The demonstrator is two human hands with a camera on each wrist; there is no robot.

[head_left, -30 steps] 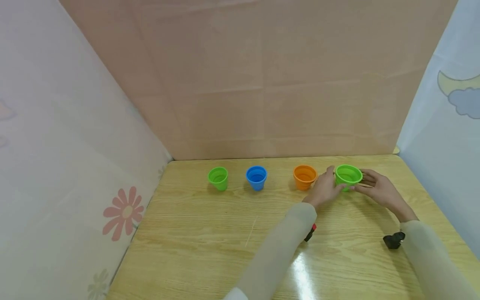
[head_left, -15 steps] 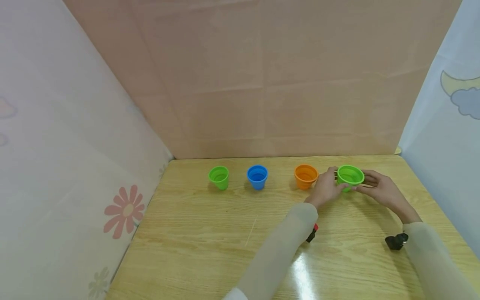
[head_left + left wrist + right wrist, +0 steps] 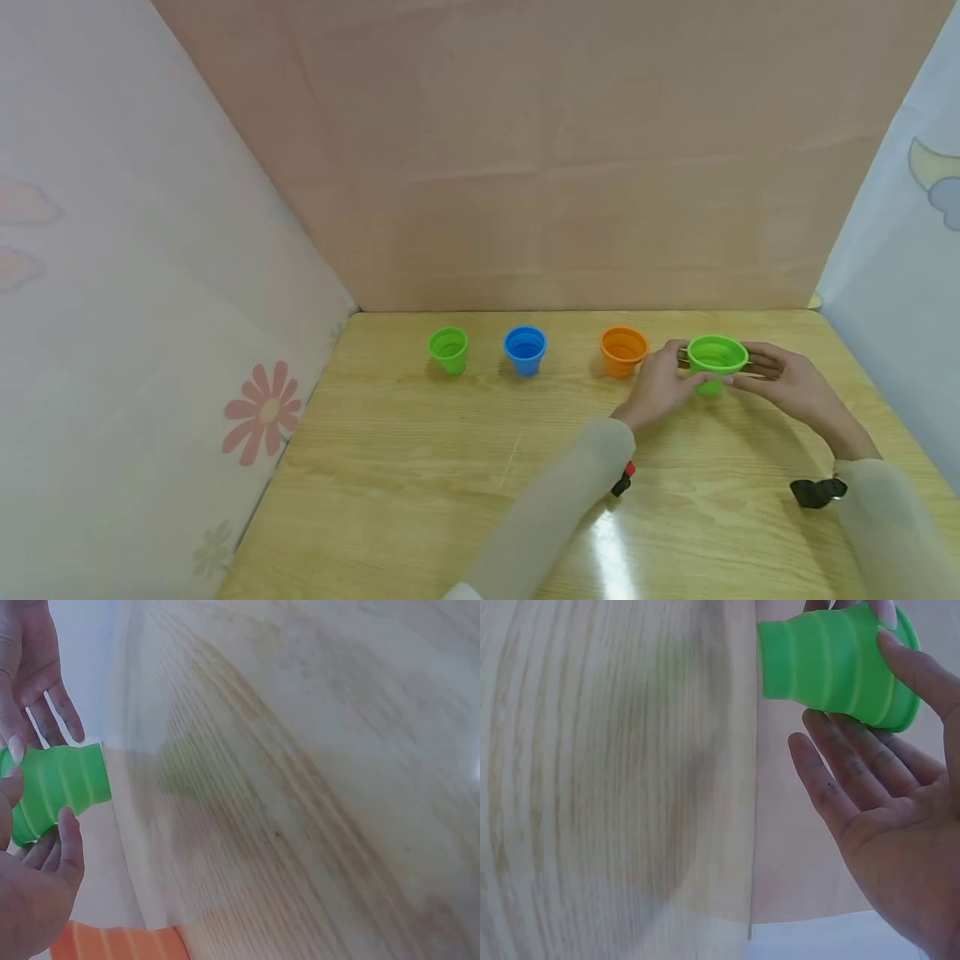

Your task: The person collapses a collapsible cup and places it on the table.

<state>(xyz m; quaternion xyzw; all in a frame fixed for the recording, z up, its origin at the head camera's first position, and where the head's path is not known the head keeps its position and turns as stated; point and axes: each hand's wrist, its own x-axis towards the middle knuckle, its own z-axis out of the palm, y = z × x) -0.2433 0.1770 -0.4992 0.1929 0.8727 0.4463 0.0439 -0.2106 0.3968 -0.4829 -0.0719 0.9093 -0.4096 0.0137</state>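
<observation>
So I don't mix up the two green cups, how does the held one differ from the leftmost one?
The held green cup is raised off the table; the leftmost green cup stands on it. The left hand and right hand grip the held green cup; neither touches the leftmost green cup. Both are open-topped, tapering and ridged.

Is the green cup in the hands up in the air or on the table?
Up: the left hand and right hand hold the green cup, its base apart from its green reflection in the table.

A cup (image 3: 717, 357) was above the table (image 3: 390, 475), the left hand (image 3: 662, 383) at its eight o'clock, the right hand (image 3: 798, 387) at four, three other cups (image 3: 525, 357) toward nine.
</observation>
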